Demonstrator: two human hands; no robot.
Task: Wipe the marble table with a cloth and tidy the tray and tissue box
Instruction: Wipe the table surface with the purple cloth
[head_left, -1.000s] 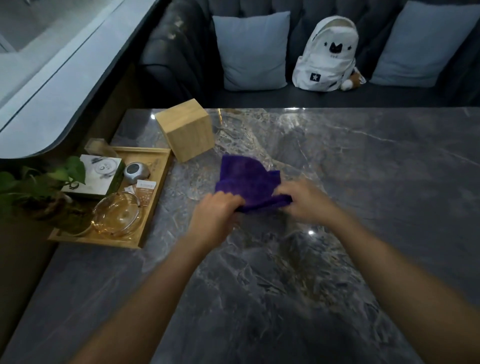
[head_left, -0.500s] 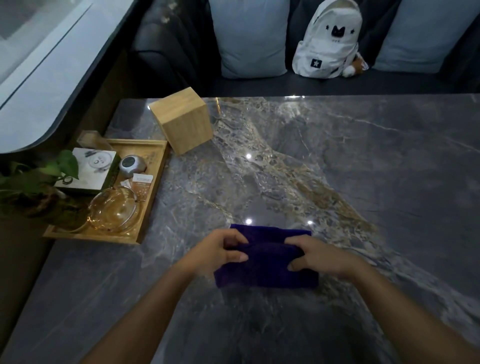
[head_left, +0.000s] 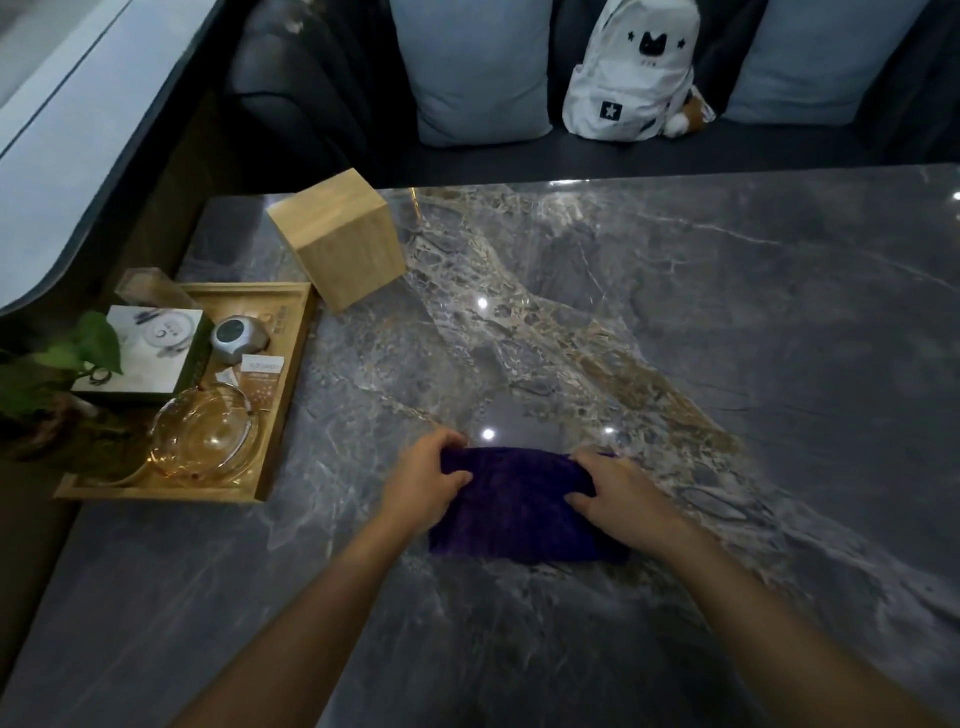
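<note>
A folded purple cloth (head_left: 517, 506) lies flat on the grey marble table (head_left: 675, 338) near its front middle. My left hand (head_left: 428, 480) grips the cloth's left edge, and my right hand (head_left: 618, 488) presses on its right edge. A wooden tissue box (head_left: 337, 239) stands tilted at an angle on the far left of the table. In front of it, along the left edge, sits a wooden tray (head_left: 283, 395) holding a white box (head_left: 148, 353), a small grey round device (head_left: 239, 338), a card and a glass bowl (head_left: 205, 436).
A potted plant (head_left: 57, 374) overlaps the tray's left side. Behind the table runs a dark sofa with pale cushions (head_left: 478, 67) and a white backpack (head_left: 634, 62). A light ledge (head_left: 78, 130) slopes along the left.
Both hands pulled the cloth from the far middle of the table toward me, spreading it out folded and flat. Since half a second ago it has barely moved.
</note>
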